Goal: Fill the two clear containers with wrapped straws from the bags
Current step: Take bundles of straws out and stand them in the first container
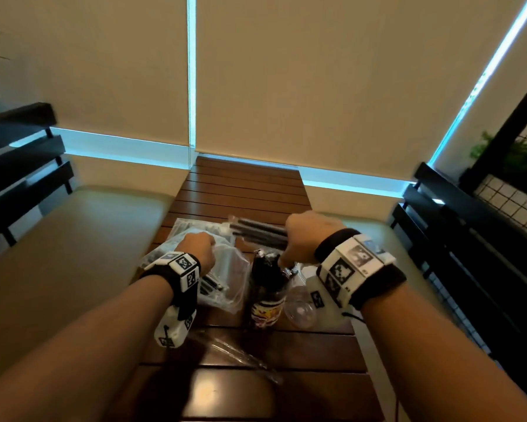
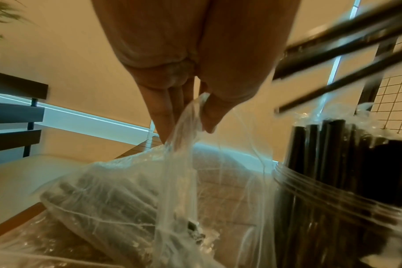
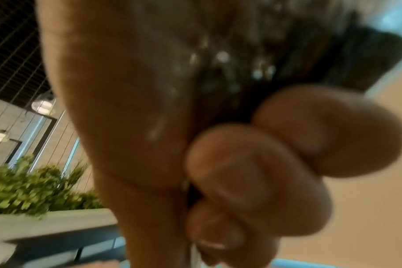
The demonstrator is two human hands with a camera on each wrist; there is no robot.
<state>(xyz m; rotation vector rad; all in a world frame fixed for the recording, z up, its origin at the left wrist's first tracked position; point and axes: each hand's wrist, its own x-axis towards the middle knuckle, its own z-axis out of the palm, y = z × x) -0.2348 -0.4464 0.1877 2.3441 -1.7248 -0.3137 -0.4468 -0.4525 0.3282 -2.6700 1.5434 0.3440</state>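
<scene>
My right hand (image 1: 304, 239) grips a bundle of black wrapped straws (image 1: 256, 234), held level above the table; its fingers (image 3: 259, 172) curl round the bundle (image 3: 252, 63). My left hand (image 1: 199, 249) pinches the clear plastic of a straw bag (image 1: 225, 269); thumb and fingers (image 2: 165, 116) clamp the film (image 2: 186, 130), and more dark straws lie inside the bag (image 2: 108, 195). One clear container (image 1: 266, 295) stands between my wrists, packed with upright black straws (image 2: 347, 163). A second clear container (image 1: 300, 309) stands right of it, partly behind my right wrist.
All this sits on a narrow slatted wooden table (image 1: 244, 190) between two cushioned benches (image 1: 73, 239) with dark backrests. An empty crumpled clear wrapper (image 1: 237, 354) lies near the table's front. Blinds close the far end. A wire grid and plants (image 1: 517, 166) stand at the right.
</scene>
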